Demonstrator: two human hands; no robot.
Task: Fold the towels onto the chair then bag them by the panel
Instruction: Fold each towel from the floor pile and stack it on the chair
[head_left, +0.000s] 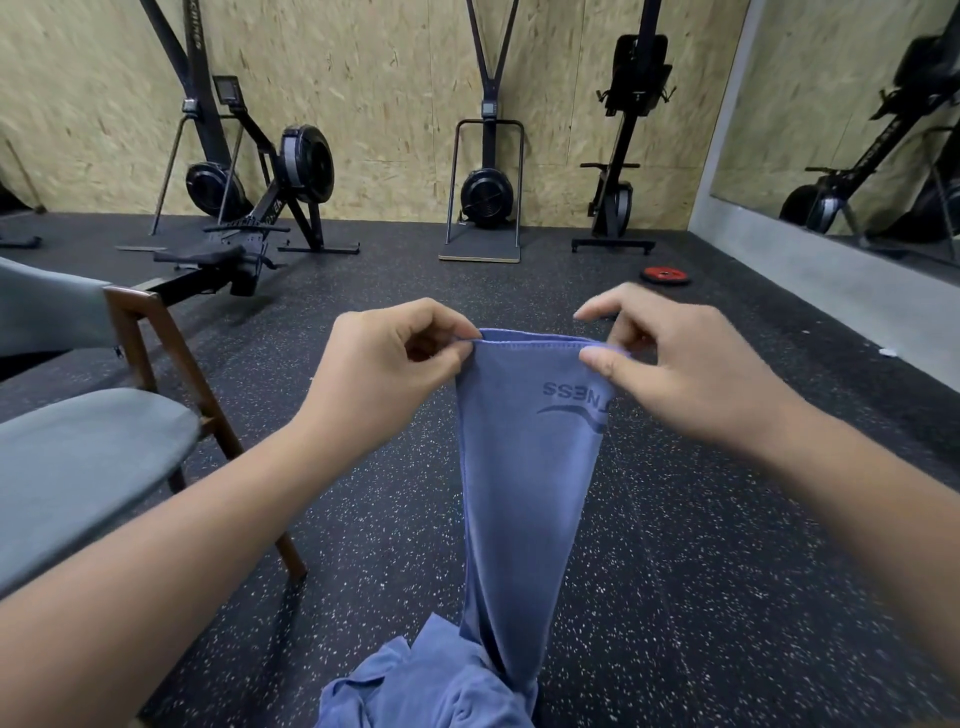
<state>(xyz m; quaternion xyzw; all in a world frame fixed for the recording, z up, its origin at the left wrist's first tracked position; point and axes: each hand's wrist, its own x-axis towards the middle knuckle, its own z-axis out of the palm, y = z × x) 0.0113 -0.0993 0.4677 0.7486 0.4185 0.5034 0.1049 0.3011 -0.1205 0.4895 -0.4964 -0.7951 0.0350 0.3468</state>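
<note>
I am pinching the top hem of a blue towel (524, 467) at the centre of the frame, my left hand (384, 364) gripping one corner and my right hand (670, 358) the other, so it is hanging straight for folding. Its lower end is trailing into a crumpled blue heap (415, 686) at the bottom edge. The grey chair (78, 467) is waiting at the left.

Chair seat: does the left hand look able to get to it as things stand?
Probably yes. The chair seat lies beside the left hand, on its own side, with nothing between them; that hand pinches the towel at its top edge.
</note>
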